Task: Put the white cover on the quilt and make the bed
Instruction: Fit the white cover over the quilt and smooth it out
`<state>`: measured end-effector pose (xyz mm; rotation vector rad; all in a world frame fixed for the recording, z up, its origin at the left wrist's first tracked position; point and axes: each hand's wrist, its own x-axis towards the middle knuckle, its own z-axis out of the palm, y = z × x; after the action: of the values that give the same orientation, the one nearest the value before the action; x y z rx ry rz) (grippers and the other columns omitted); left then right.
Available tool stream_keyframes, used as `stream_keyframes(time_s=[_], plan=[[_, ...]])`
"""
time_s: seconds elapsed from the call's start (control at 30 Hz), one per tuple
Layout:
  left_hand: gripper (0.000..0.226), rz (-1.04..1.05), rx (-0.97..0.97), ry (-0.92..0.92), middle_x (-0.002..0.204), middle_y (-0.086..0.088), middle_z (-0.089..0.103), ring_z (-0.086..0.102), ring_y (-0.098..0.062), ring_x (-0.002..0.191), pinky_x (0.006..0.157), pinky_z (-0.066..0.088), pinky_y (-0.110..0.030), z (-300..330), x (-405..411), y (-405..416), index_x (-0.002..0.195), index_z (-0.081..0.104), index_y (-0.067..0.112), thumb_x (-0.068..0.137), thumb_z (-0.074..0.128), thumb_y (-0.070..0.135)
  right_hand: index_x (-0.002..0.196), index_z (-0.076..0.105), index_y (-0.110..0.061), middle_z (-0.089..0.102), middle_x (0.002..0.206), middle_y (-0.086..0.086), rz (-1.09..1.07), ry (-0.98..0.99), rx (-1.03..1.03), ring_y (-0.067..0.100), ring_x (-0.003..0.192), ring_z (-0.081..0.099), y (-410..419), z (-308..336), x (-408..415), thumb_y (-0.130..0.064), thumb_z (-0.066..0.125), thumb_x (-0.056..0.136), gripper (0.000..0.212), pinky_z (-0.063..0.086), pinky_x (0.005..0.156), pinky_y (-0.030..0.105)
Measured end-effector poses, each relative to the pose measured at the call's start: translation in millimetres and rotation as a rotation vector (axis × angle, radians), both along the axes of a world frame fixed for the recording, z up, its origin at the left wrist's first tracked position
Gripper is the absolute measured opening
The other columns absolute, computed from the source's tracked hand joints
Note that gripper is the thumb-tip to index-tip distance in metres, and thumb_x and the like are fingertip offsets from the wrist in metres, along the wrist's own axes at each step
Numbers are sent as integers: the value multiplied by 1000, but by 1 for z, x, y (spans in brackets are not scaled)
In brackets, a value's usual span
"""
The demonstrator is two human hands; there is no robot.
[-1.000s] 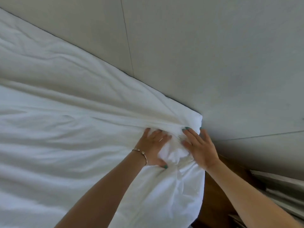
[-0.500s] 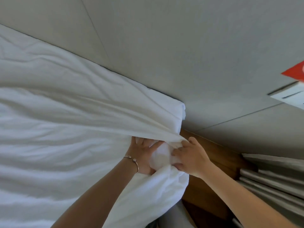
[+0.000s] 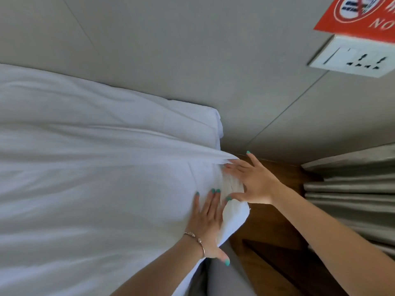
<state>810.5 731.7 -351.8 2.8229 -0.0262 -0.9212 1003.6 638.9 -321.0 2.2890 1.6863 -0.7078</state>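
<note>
White quilt cover (image 3: 89, 178); teal nails; grey wall (image 3: 192, 60); red sign (image 3: 361, 13); white socket (image 3: 354, 58); grey curtain (image 3: 352, 199).

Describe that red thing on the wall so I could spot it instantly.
Start at the grey wall above the white bed, then look to its far upper right corner. There, just above a white socket plate, hangs the red sign: the only brightly coloured object, bearing a crossed-out circle symbol and white lettering.
</note>
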Motion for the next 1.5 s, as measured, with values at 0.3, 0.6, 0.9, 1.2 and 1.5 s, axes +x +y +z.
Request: stream_keyframes(time_s=[0.3, 0.6, 0.9, 1.2, 1.5], plan=[[106, 274, -418, -31, 158, 14, 12, 6, -13, 145, 118, 7, -39, 6, 24, 45, 149, 18, 39, 63, 72, 71, 121, 64, -28, 43, 137, -12, -760, -68, -13, 14, 138, 25, -16, 3, -86, -68, 41, 90, 56, -10, 118, 47], [32, 361, -325, -497, 138, 4, 51, 34, -29, 131, 104, 24, -35, 11, 86, 81, 127, 59, 22, 96, 53, 29, 83, 77, -5, 62, 95, -6, -942, -29, 1064, 8, 90, 55, -54, 13, -113, 13, 76, 72, 21, 54, 76, 22], [79, -147, -214, -106, 146, 4, 39, 30, -26, 134, 112, 24, -41, 76, 98, 71, 141, 39, 30, 74, 71, 59, 65, 76, -17, 69, 86, -11, -716, 439, 902, 7, 93, 61, -49, 49, -95, 27, 57, 67, 48, 50, 80, 15], [14, -273, -141, -342, 99, -2, 70, 64, -26, 95, 72, 44, -28, 79, 82, 66, 96, 73, 21, 85, 68, 14, 102, 69, -43, 64, 111, -10, -1112, 632, 345, 13, 95, 58, -47, 66, -98, -24, 45, 88, 34, 54, 87, 34], [4, -219, -298, -457, 80, 10, 51, 56, -12, 66, 55, 45, -21, 53, -35, 70, 81, 58, 21, 78, 60, 18, 151, -8, -43, 31, 154, -7, -992, 280, -37, 21, 114, 59, -11, 38, -68, -64, 59, 84, 96, 53, 83, 33]])
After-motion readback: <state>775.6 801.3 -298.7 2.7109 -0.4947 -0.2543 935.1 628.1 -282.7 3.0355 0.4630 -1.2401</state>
